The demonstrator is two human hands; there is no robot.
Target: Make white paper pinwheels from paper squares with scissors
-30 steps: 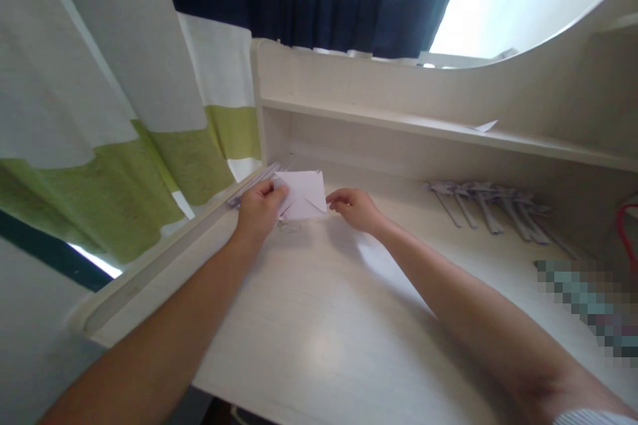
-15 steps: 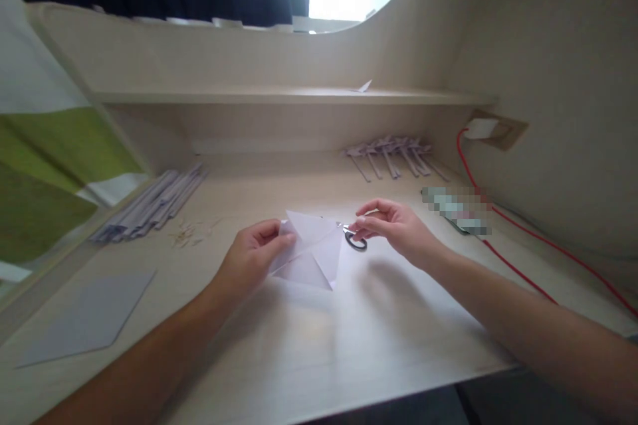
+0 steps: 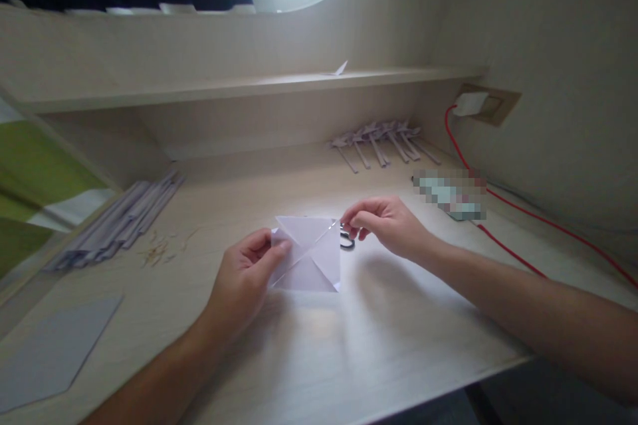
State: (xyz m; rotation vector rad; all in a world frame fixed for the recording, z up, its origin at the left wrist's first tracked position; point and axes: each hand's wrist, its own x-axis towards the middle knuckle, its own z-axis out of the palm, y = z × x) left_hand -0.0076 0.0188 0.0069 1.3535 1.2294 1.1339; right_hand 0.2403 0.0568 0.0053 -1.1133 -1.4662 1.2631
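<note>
A white square of paper (image 3: 308, 255) with diagonal creases is held just above the pale wooden desk (image 3: 319, 345). My left hand (image 3: 244, 279) pinches its left corner between thumb and fingers. My right hand (image 3: 383, 226) pinches the paper's upper right corner. Behind that corner lies a small dark-handled pair of scissors (image 3: 347, 240), only partly visible.
A bundle of folded paper strips (image 3: 117, 219) lies at the left, with small scraps (image 3: 159, 252) beside it. A flat grey sheet (image 3: 54, 352) sits at the near left. Several folded paper pieces (image 3: 381, 139) lie at the back right. A red cable (image 3: 523, 239) runs from a wall socket (image 3: 481, 103).
The view has swung right from the desk's left corner. Both hands carried the paper to the middle of the desk, where it now shows as a creased square.
</note>
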